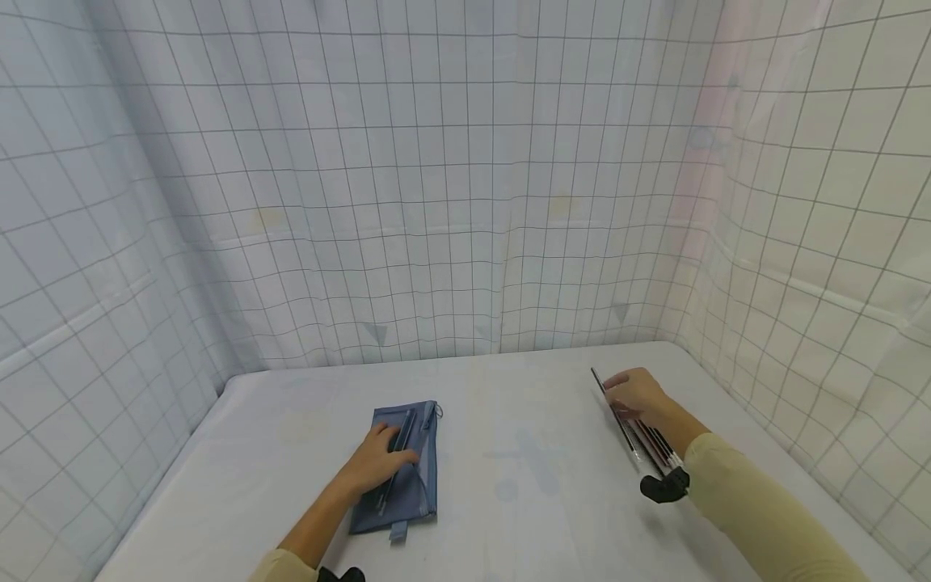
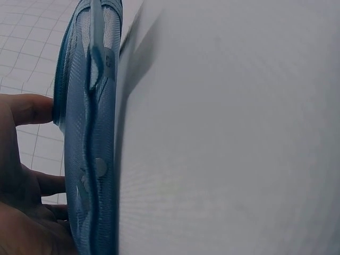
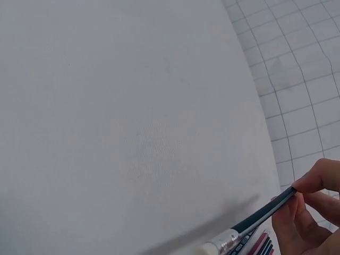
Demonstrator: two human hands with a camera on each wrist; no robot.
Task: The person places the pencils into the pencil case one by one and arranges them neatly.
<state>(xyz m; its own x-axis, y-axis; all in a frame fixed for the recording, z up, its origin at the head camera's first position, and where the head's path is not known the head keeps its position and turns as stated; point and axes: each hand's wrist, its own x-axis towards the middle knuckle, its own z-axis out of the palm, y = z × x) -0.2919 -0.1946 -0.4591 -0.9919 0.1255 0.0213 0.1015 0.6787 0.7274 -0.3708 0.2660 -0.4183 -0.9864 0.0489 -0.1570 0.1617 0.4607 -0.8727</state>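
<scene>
My left hand [image 1: 381, 459] rests on a blue mesh zip pouch [image 1: 425, 485], its fingers spread over the top. Dark pencils [image 1: 406, 428] show at the pouch, partly covered by the hand. In the left wrist view, thumb and fingertips touch the upper face of the pouch [image 2: 90, 138], which lies flat on the table. Over on the right, my right hand [image 1: 636, 396] pinches a dark pencil [image 3: 265, 210] between thumb and fingers. That pencil has a white eraser and a silver ferrule, and it slants toward me. Several more pencils [image 1: 658, 444] lie below this hand, partly hidden.
The white table [image 1: 509, 453] spans between the hands. A white curtain with a dark grid [image 1: 451, 202] stands around its back and sides. A black wrist strap part [image 1: 665, 487] juts out by the right sleeve, close to the pencils.
</scene>
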